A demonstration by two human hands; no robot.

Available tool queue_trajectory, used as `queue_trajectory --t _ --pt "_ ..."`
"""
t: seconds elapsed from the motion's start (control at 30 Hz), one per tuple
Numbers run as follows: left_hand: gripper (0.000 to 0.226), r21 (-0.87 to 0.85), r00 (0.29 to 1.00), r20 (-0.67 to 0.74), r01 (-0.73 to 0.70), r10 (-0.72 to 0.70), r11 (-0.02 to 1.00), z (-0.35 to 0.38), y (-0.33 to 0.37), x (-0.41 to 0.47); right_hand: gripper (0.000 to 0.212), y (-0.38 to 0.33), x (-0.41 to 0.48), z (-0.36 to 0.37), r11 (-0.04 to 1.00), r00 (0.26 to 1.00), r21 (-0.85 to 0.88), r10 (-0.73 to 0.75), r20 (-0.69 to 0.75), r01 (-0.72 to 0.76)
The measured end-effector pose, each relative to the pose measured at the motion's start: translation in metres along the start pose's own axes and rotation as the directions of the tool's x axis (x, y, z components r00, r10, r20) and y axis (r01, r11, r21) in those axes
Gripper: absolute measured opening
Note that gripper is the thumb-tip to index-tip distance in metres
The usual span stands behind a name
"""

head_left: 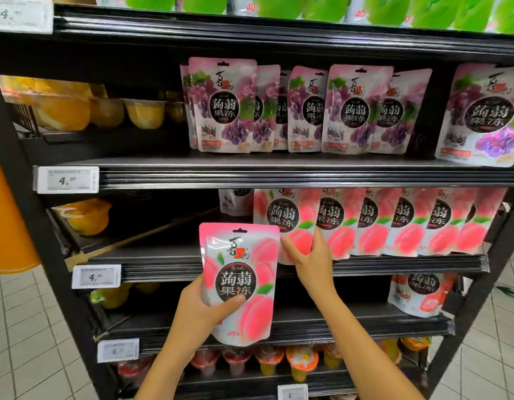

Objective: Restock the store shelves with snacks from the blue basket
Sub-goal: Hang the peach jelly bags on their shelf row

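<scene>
My left hand [205, 308] grips a pink peach jelly pouch [244, 264] by its lower left side and holds it upright in front of the shelf edge. My right hand [310, 256] holds the bottom of the leftmost peach pouch [281, 217] standing in the row on the third shelf [163, 264]. More peach pouches [408, 223] stand in a row to the right of it. The blue basket is out of view.
Purple grape pouches [224, 105] fill the shelf above. Yellow fruit cups [85, 111] sit on the left of the shelves. A red pouch [420, 293] stands on the lower shelf at right, jelly cups [302, 359] below. Price tags [66, 180] hang on the shelf edges.
</scene>
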State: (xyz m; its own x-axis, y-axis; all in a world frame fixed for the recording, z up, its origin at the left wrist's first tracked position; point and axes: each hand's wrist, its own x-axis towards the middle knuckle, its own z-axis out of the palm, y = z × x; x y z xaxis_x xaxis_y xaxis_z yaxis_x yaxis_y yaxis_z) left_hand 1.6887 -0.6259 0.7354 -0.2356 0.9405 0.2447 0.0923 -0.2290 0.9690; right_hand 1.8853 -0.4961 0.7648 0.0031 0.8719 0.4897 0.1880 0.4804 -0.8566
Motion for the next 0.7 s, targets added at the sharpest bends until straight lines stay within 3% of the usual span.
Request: queue_trajectory --t 0.13,0.43,0.7 --pt "0.056 0.015 1.000 -0.002 0.011 -0.011 1.000 0.004 -0.003 0.004 0.039 0.006 -0.006 -0.016 0.999 0.996 -0.038 -0.017 0.088 0.021" --pt "0.050 0.003 1.000 -0.001 0.028 -0.028 1.000 0.013 -0.008 0.008 0.050 -0.002 -0.001 -0.027 0.944 0.999 -0.330 0.029 0.039 -0.015" --pt "0.051 0.005 0.999 -0.020 0.035 -0.035 0.999 0.015 -0.004 0.006 0.037 0.004 0.006 -0.008 0.961 0.998 -0.274 0.037 0.041 -0.024"
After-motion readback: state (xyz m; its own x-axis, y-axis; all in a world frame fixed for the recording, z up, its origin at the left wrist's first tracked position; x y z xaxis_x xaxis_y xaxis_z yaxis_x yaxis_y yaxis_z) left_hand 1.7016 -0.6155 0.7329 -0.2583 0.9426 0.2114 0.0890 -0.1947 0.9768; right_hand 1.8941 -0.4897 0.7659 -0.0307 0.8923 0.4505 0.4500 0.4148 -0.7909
